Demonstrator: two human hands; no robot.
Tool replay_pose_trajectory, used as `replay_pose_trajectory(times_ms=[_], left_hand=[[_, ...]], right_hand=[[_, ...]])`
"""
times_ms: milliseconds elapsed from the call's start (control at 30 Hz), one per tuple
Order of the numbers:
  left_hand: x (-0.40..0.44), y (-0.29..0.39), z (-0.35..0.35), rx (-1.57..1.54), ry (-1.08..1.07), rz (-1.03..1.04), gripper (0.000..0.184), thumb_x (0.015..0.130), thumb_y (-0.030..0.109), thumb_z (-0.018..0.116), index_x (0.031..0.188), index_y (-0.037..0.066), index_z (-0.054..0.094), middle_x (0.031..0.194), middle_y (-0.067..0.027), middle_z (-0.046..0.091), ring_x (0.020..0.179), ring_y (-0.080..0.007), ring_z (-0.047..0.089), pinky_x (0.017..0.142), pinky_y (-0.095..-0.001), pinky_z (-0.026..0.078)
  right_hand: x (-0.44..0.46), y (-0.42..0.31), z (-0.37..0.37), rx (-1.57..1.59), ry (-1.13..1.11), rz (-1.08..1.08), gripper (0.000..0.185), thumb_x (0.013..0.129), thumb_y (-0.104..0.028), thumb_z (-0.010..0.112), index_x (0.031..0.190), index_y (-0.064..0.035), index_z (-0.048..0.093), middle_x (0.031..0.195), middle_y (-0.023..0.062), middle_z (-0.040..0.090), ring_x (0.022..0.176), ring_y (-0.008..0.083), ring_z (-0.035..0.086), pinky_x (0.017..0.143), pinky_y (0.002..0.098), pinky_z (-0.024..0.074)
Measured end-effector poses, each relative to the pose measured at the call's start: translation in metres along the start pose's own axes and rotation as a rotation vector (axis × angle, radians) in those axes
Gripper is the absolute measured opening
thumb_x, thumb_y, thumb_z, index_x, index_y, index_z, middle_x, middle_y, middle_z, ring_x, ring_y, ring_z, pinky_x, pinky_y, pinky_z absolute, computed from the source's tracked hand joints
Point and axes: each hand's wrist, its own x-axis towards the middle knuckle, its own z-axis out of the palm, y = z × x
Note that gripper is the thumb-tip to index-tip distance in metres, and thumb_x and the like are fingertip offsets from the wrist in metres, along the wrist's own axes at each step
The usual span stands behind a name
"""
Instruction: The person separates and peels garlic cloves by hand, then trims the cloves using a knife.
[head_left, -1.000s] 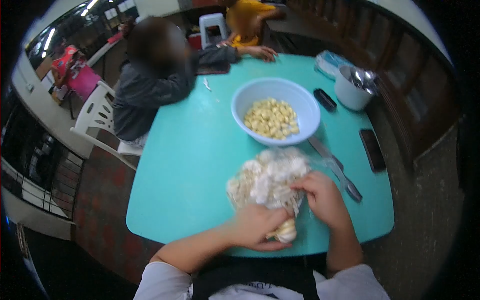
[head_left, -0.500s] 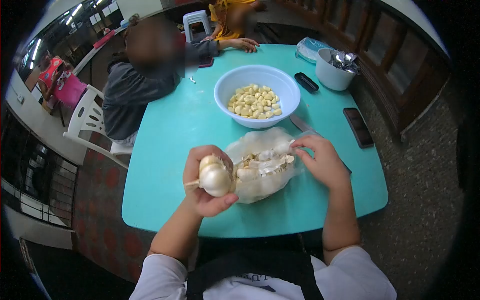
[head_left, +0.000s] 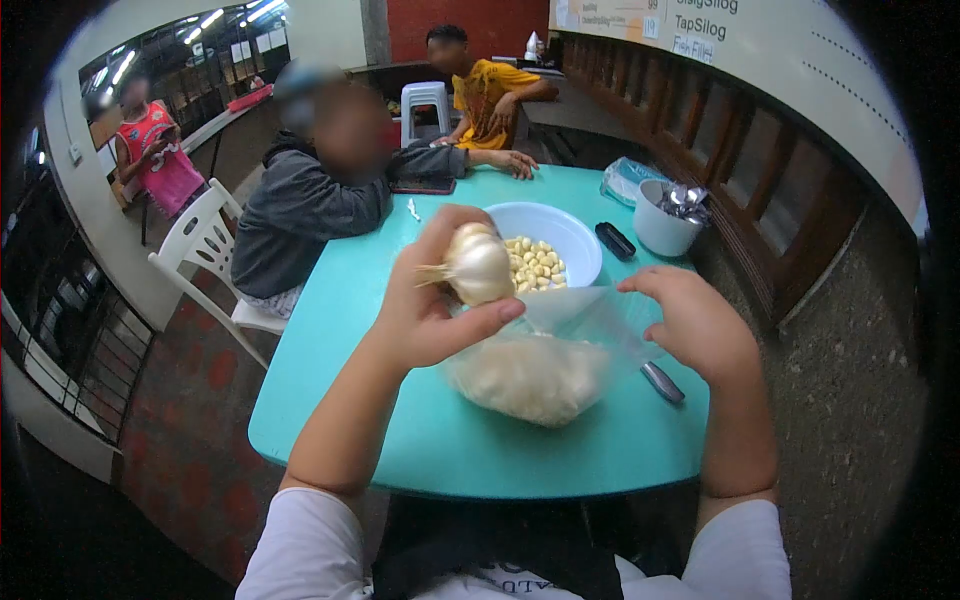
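Note:
My left hand is closed around a garlic bulb, lifted above the table with its stalk pointing left. My right hand has its thumb and forefinger on the upper right edge of a clear plastic bag. Whitish garlic contents show only dimly through the film. Behind the raised bag, a pale blue basin holds several peeled garlic cloves, partly covered by the bag and my left hand. A knife's handle lies right of the bag, under my right wrist.
On the turquoise table are a black case-like object, a white tub of metallic items and a blue-white packet. A person in a grey sleeve leans on the left edge, by a phone. Others sit farther back.
My left hand has raised the garlic bulb forward, and my right hand has pulled the bag's edge up. The bag's opening has tilted away from view. The camera view has tipped upward.

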Motion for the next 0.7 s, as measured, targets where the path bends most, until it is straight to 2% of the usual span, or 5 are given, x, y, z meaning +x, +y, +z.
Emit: replay_pose_trajectory(times_ms=[200, 300, 500, 633, 700], left_hand=[[-0.022, -0.019, 0.003, 0.142, -0.438, -0.372, 0.052, 0.066, 0.024, 0.081, 0.103, 0.002, 0.053, 0.086, -0.008, 0.06, 0.081, -0.0143, 0.057, 0.07, -0.0291, 0.045], [-0.029, -0.023, 0.011, 0.286, -0.501, -0.407, 0.053, 0.068, 0.031, 0.078, 0.104, 0.002, 0.053, 0.08, -0.0143, 0.062, 0.074, -0.0252, 0.061, 0.065, -0.0346, 0.047], [-0.045, -0.046, 0.022, 0.466, -0.481, -0.443, 0.054, 0.069, 0.037, 0.073, 0.103, 0.002, 0.05, 0.077, -0.0211, 0.061, 0.072, -0.0366, 0.06, 0.062, -0.0419, 0.046], [-0.056, -0.05, 0.031, 0.475, -0.379, -0.468, 0.053, 0.07, 0.037, 0.072, 0.103, 0.002, 0.048, 0.076, -0.0213, 0.06, 0.073, -0.0386, 0.059, 0.064, -0.0433, 0.046], [-0.062, -0.054, 0.035, 0.447, -0.328, -0.443, 0.051, 0.073, 0.032, 0.072, 0.106, 0.002, 0.048, 0.08, -0.0205, 0.059, 0.072, -0.037, 0.059, 0.065, -0.0425, 0.047]], right_hand=[[0.014, 0.003, 0.044, -0.012, 0.086, -0.178, 0.014, 0.073, -0.011, 0.066, 0.082, -0.0006, 0.063, 0.089, 0.0165, 0.061, 0.085, 0.0338, 0.058, 0.075, 0.0424, 0.046], [0.015, -0.016, 0.054, 0.128, 0.004, -0.012, 0.018, 0.077, -0.016, 0.065, 0.07, 0.0002, 0.059, 0.084, 0.016, 0.061, 0.075, 0.0357, 0.057, 0.067, 0.0437, 0.0448], [0.022, -0.026, 0.089, 0.602, 0.137, -0.205, 0.02, 0.083, -0.017, 0.06, 0.095, -0.0011, 0.061, 0.083, 0.0119, 0.061, 0.07, 0.0228, 0.059, 0.062, 0.0323, 0.0468], [0.022, -0.021, 0.119, 1.015, -0.065, -0.223, 0.044, 0.08, -0.014, 0.066, 0.121, -0.0035, 0.051, 0.097, 0.0078, 0.06, 0.083, 0.0158, 0.059, 0.072, 0.0287, 0.0484], [0.02, -0.029, 0.138, 1.165, -0.067, -0.173, 0.047, 0.079, -0.009, 0.067, 0.122, -0.0025, 0.049, 0.098, 0.0075, 0.06, 0.085, 0.0154, 0.059, 0.074, 0.0285, 0.0486]])
